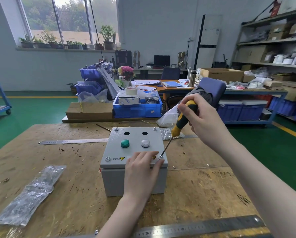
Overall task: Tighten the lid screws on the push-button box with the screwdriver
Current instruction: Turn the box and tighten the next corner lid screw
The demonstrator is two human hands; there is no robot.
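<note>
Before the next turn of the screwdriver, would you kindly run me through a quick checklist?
1. Screwdriver tip seated on the near-right lid screw: ok.
2. Right hand grips the handle: ok.
3. Left hand steadies the push-button box on its lid: ok.
4. Left fingertips clear of the tip: not ok, they lie right beside the screw.
5. Shaft square to the lid: not ok, it tilts.
6. Near-left screw tight: cannot tell.

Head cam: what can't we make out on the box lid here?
- Near-right screw: head view, too small; screwdriver tip covers its slot, so seating is unclear.
- Right warning sticker: mostly under the left hand.
- Left warning sticker: text too small.
- Screwdriver handle top: wrapped by the right hand.
</note>
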